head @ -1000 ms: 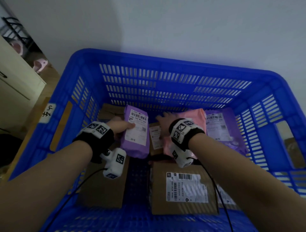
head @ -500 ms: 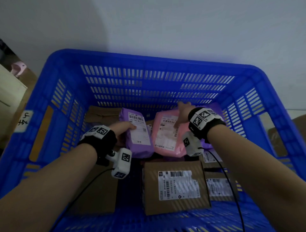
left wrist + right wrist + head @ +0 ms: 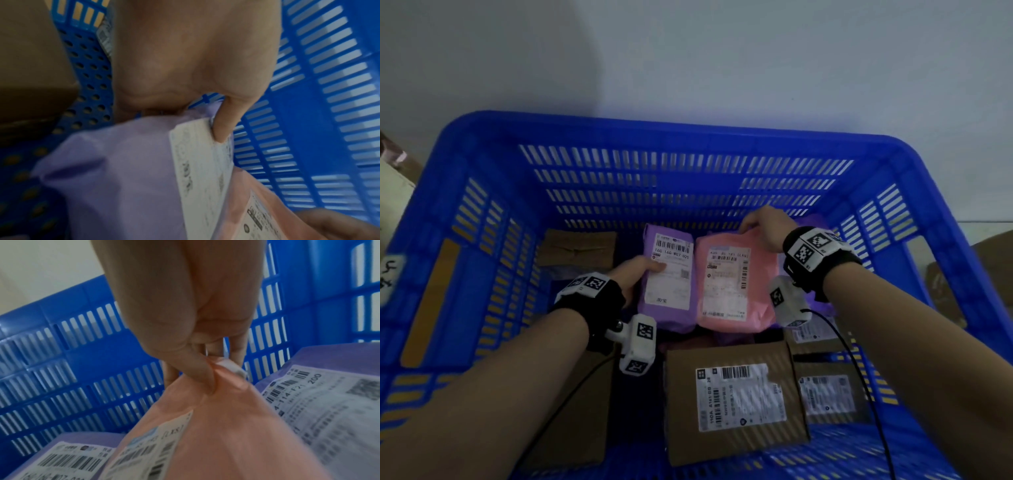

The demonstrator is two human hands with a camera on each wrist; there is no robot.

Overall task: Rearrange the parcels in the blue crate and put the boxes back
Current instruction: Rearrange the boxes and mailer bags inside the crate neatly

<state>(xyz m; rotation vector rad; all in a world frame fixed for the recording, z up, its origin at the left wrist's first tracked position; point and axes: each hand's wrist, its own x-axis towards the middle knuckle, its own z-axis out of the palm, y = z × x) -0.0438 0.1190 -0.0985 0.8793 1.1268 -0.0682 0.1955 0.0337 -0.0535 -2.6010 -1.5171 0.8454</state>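
1. While both hands work inside the blue crate (image 3: 482, 144), it holds three poly parcels and four cardboard boxes.
2. Left hand (image 3: 631, 277) clamps thumb and fingers on the purple parcel (image 3: 666, 308).
3. Right hand (image 3: 767, 224) pinches the top edge of the pink parcel (image 3: 732, 294), just beside it.
4. A second purple parcel (image 3: 329, 410) lies right of the pink one.
5. Nearest is the largest cardboard box (image 3: 732, 397).

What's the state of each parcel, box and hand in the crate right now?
Blue slatted plastic crate: holds parcels and boxes.
Purple plastic mailer parcel: label up, gripped at its left edge.
Pink plastic mailer parcel: label up, pinched at its top corner.
Large brown cardboard box: lying flat, label up, untouched.
Left hand: holds purple parcel.
Right hand: pinches pink parcel.
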